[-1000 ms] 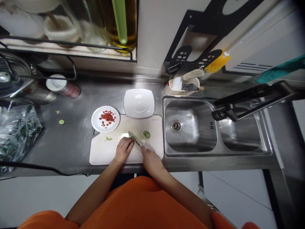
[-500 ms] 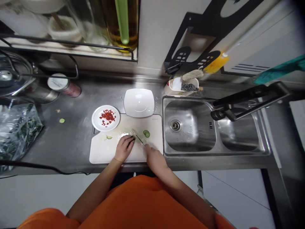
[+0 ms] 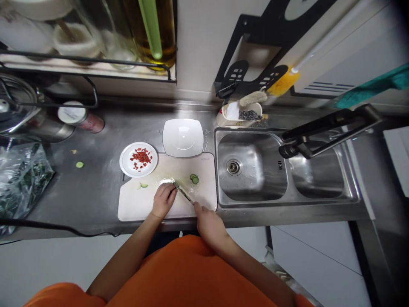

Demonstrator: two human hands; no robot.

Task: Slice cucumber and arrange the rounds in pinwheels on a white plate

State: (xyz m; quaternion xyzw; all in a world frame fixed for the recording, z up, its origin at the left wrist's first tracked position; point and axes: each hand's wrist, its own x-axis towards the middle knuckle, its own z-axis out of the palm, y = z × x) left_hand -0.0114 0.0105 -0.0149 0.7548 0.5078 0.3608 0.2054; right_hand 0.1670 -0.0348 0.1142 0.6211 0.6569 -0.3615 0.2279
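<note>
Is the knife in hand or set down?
In hand: the right hand holds the knife, its blade pointing up and left toward the left hand's fingertips.

knife: metal (image 3: pixel 184 193) | cutting board (image 3: pixel 136 204): smooth plastic | square dish (image 3: pixel 183 136): glossy | sink (image 3: pixel 255 166): shiny metal

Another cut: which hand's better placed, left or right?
Right hand, most likely: it holds the knife, whose blade angles over the cutting board. The left hand sits by the blade's tip; anything it holds is hard to make out.
</note>
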